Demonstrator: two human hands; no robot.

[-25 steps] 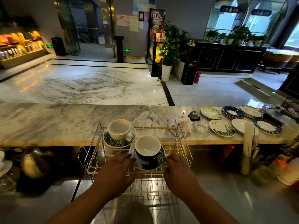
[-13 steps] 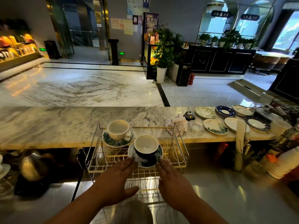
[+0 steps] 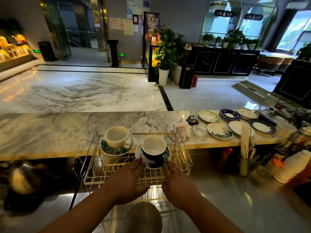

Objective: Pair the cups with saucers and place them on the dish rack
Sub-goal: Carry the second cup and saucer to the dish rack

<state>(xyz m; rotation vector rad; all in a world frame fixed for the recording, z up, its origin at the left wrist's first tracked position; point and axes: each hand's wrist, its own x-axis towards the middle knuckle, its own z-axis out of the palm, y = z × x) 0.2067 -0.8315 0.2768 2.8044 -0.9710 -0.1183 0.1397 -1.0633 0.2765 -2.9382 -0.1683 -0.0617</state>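
1. The dark blue cup [image 3: 154,151] stands upright on its leaf-pattern saucer [image 3: 152,163], and this pair sits on the upper level of the wire dish rack [image 3: 184,148], near the front. I think it is placed there because the back-left place is already taken by the white cup [image 3: 117,136] on its own leaf saucer [image 3: 116,150].
2. The left hand [image 3: 125,179] and the right hand [image 3: 179,181] lie on both sides of the near edge of the saucer. Each grip is spread, with flat fingers, and it pinches nothing. The fingertips look to be touching the saucer rim or just beside it; I cannot tell which.
3. My judgement: two flat hands at the rim serve to steady the pair on the thin wires, where a saucer can easily rock.
4. More saucers [image 3: 219,132] wait on the marble desk [image 3: 50,128] at the right, so the task is probably not finished.
5. Hard to make out: the handle of the blue cup is not visible. The lower rack is mostly covered by the arms. A round grey blurred shape [image 3: 143,217] at the bottom edge cannot be identified. The things at the far right are cut off and dim.
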